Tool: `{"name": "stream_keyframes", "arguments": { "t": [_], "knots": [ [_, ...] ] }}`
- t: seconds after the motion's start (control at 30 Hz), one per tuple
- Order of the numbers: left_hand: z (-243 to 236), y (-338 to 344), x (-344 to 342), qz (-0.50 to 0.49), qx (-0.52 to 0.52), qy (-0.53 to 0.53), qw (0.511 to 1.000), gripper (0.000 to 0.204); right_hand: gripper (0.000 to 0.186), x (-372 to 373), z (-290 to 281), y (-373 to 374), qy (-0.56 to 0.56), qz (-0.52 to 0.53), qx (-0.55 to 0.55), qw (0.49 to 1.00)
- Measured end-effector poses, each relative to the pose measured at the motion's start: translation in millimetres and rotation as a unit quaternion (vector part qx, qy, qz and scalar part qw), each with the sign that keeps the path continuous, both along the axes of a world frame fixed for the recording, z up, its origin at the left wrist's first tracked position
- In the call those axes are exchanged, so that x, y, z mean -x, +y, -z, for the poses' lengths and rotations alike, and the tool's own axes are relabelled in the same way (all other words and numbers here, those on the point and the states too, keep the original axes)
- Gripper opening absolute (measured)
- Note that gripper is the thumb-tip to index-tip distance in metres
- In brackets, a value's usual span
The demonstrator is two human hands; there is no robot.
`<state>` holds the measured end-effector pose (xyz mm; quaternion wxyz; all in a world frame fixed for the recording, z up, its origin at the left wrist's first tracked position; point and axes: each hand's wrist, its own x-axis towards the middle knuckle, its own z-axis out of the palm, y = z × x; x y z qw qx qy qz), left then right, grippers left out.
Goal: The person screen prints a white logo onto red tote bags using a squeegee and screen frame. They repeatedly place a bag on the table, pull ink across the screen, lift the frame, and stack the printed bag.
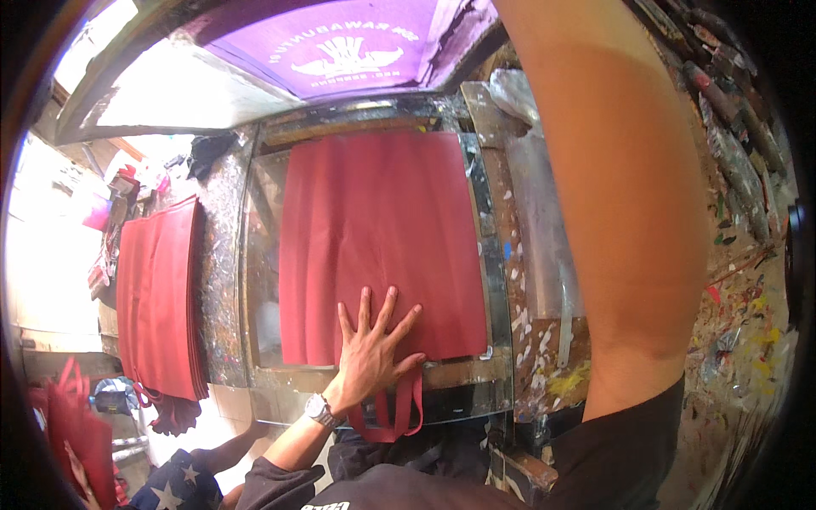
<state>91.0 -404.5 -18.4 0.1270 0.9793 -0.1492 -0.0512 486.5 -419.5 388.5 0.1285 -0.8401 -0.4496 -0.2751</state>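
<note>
A red fabric bag (382, 238) lies flat on the glass printing plate (263, 255) in front of me, its red handles (393, 416) hanging over the near edge. My left hand (372, 344), a watch on its wrist, presses flat on the bag's lower edge with fingers spread. My right arm (620, 195) reaches up and away across the right side; its hand is out of view past the top. A raised printing screen with a purple panel (340, 42) and a white emblem stands tilted above the bag.
A stack of red bags (157, 297) lies on the paint-spattered bench at left. Paint-smeared surfaces (739, 255) and tubes fill the right side. Another person in star-patterned cloth (174, 484) sits at lower left beside more red bags (72, 433).
</note>
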Motion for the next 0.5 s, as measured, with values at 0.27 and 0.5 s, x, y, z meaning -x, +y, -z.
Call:
{"name": "stream_keyframes", "arguments": {
  "t": [0.27,0.5],
  "knots": [
    [0,-2,4,0.002,-0.006,-0.014,1.000,0.084,0.081,39,21,-29,0.109,-0.028,-0.149,0.982],
    [11,16,17,0.002,0.030,-0.050,0.998,0.086,0.075,123,19,-32,0.168,0.076,-0.065,0.981]
  ]
}}
